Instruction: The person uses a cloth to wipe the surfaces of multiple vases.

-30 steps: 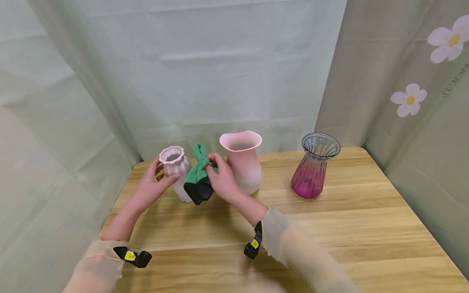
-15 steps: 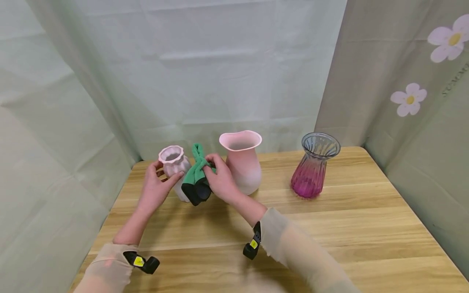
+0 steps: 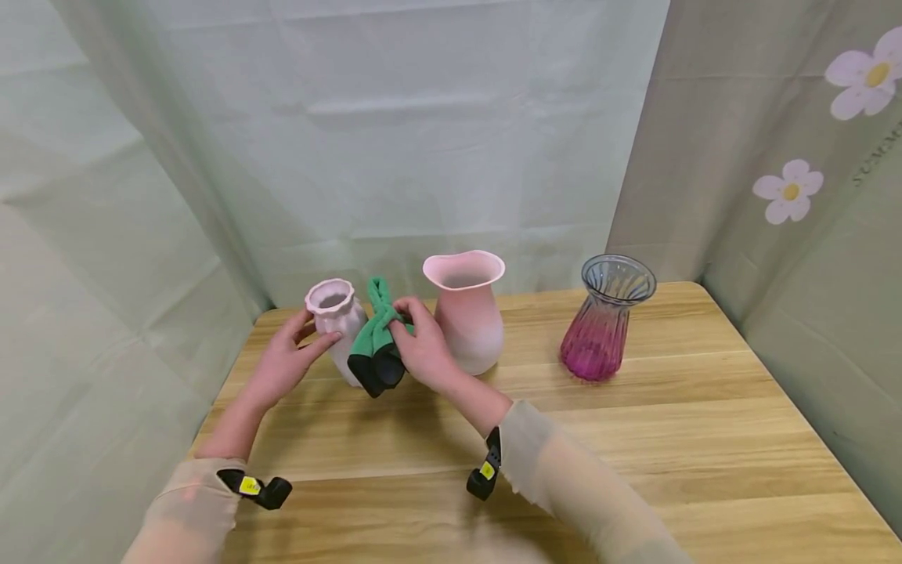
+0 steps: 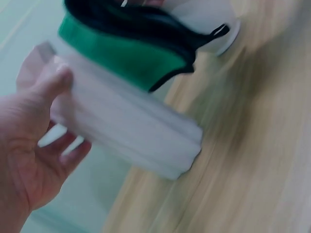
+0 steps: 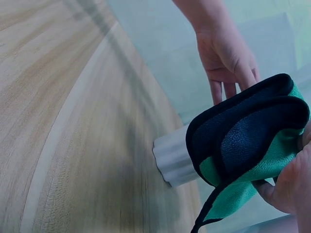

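My left hand (image 3: 285, 360) holds a small fluted white-pink vase (image 3: 338, 317) near its neck, thumb on the near side and fingers reaching round the far side. The vase stands on the wooden table with its mouth up. Beside it, my right hand (image 3: 423, 341) pinches a folded green cloth with black edging (image 3: 373, 333). The cloth overlaps the right side of the small vase in the head view. In the right wrist view the folded cloth (image 5: 252, 141) hides much of the vase (image 5: 175, 158), leaving its base in sight.
A larger pink-to-white vase with a wavy rim (image 3: 468, 321) stands just right of my right hand. Farther right is a ribbed glass vase (image 3: 599, 337), grey above and magenta below. Pale curtains (image 3: 423, 141) hang behind the wooden table (image 3: 669, 439).
My left wrist swung right and then back left, the thumb shifting on the small vase. The cloth and my right hand have edged slightly left.
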### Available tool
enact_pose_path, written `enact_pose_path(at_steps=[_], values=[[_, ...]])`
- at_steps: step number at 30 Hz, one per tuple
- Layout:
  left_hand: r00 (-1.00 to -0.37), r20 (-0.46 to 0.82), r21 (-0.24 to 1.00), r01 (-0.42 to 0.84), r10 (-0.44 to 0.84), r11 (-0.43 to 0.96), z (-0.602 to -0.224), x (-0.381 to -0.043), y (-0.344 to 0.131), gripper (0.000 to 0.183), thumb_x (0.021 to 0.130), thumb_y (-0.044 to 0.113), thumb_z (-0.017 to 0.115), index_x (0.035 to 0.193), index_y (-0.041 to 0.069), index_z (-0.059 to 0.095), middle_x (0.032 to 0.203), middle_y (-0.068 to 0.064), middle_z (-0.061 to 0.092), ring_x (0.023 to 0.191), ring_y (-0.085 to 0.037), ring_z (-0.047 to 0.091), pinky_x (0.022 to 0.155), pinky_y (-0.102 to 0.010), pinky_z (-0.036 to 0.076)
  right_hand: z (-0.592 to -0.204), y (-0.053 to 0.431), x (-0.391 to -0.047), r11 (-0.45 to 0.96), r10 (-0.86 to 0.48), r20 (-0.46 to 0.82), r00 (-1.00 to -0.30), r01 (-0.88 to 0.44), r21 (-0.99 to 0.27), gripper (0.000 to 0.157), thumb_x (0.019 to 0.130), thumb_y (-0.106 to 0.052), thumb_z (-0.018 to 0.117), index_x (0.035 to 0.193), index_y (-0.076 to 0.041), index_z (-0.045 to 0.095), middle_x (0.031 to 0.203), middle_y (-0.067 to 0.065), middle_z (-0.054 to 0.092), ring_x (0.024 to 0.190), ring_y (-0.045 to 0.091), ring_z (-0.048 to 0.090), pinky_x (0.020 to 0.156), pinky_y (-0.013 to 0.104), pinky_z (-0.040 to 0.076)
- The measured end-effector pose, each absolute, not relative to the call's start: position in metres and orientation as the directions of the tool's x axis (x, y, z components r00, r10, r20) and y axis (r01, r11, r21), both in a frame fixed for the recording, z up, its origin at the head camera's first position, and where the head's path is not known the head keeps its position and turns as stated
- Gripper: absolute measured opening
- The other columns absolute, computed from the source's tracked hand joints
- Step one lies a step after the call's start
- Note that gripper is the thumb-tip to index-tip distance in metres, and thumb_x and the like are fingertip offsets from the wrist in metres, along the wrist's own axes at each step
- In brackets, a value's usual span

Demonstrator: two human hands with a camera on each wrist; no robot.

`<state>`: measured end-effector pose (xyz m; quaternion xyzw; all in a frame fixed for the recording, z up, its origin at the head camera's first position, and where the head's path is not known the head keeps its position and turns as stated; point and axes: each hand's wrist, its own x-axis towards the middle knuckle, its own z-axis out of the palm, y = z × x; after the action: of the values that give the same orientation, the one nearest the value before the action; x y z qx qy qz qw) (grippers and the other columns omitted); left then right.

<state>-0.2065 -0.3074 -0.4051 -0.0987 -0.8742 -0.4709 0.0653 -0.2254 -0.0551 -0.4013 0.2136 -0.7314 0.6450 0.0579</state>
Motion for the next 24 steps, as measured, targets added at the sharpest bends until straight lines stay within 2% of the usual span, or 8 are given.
enact_pose_path(at_steps=[2,4,6,8,13,17,24], values=[[-0.973,0.177,0.809,0.228,0.145,0.541,-0.405,-0.209,-0.315,0.071,0.102,0.031,0.067,0.162,0.021,0.032,0.158,-0.012,0.039,0.142,-0.040,0.040,0.106,-0.052,0.046,-0.402,-0.056,-0.226,0.080,-0.237,0.361,-0.902,-0.388,-0.918,0.013,0.103,-0.009,0.059,0.115,-0.005,0.061,0.116,0.007,0.065,0.115,0.021,0.059,0.101,0.034,0.048],[-0.975,0.140,0.816,0.211,0.170,0.537,-0.405,-0.211,-0.322,0.071,0.103,0.033,0.065,0.163,0.023,0.028,0.159,-0.012,0.038,0.143,-0.037,0.039,0.105,-0.037,0.048,-0.402,-0.057,-0.226,0.076,-0.241,0.357,-0.902,-0.384,-0.920,0.014,0.103,-0.009,0.059,0.116,-0.005,0.061,0.117,0.008,0.064,0.115,0.021,0.059,0.102,0.037,0.048],[-0.976,0.104,0.826,0.191,0.190,0.531,-0.403,-0.211,-0.327,0.072,0.104,0.034,0.063,0.164,0.023,0.026,0.159,-0.013,0.039,0.143,-0.034,0.038,0.102,-0.023,0.046,-0.403,-0.058,-0.226,0.074,-0.243,0.356,-0.902,-0.383,-0.921,0.015,0.103,-0.010,0.059,0.117,-0.005,0.061,0.118,0.008,0.065,0.116,0.022,0.059,0.103,0.040,0.048],[-0.977,0.076,0.833,0.171,0.198,0.525,-0.402,-0.212,-0.331,0.071,0.104,0.035,0.062,0.164,0.023,0.026,0.158,-0.014,0.040,0.143,-0.032,0.039,0.097,-0.015,0.044,-0.403,-0.059,-0.228,0.078,-0.239,0.355,-0.904,-0.382,-0.921,0.015,0.103,-0.009,0.059,0.117,-0.004,0.062,0.118,0.009,0.065,0.116,0.022,0.059,0.105,0.043,0.047],[-0.980,0.050,0.845,0.145,0.194,0.515,-0.401,-0.213,-0.335,0.070,0.104,0.036,0.062,0.163,0.024,0.027,0.157,-0.013,0.041,0.142,-0.031,0.040,0.095,-0.014,0.044,-0.402,-0.069,-0.233,0.126,-0.223,0.342,-0.913,-0.375,-0.918,0.017,0.104,-0.012,0.058,0.119,-0.005,0.062,0.119,0.008,0.065,0.118,0.022,0.059,0.104,0.038,0.047],[-0.974,0.064,0.856,0.165,0.216,0.491,-0.403,-0.214,-0.335,0.069,0.105,0.034,0.060,0.164,0.019,0.026,0.156,-0.016,0.041,0.141,-0.033,0.040,0.096,-0.014,0.045,-0.399,-0.082,-0.239,0.152,-0.221,0.322,-0.921,-0.358,-0.921,0.019,0.104,-0.015,0.058,0.121,-0.006,0.062,0.121,0.008,0.064,0.119,0.022,0.059,0.101,0.033,0.047],[-0.970,0.069,0.886,0.166,0.232,0.433,-0.405,-0.213,-0.334,0.072,0.107,0.026,0.057,0.165,0.014,0.017,0.162,-0.020,0.030,0.147,-0.038,0.029,0.097,-0.010,0.041,-0.398,-0.096,-0.241,0.129,-0.263,0.295,-0.919,-0.336,-0.933,0.027,0.103,-0.018,0.061,0.128,-0.008,0.061,0.128,0.005,0.061,0.118,0.021,0.058,0.098,0.031,0.049]])
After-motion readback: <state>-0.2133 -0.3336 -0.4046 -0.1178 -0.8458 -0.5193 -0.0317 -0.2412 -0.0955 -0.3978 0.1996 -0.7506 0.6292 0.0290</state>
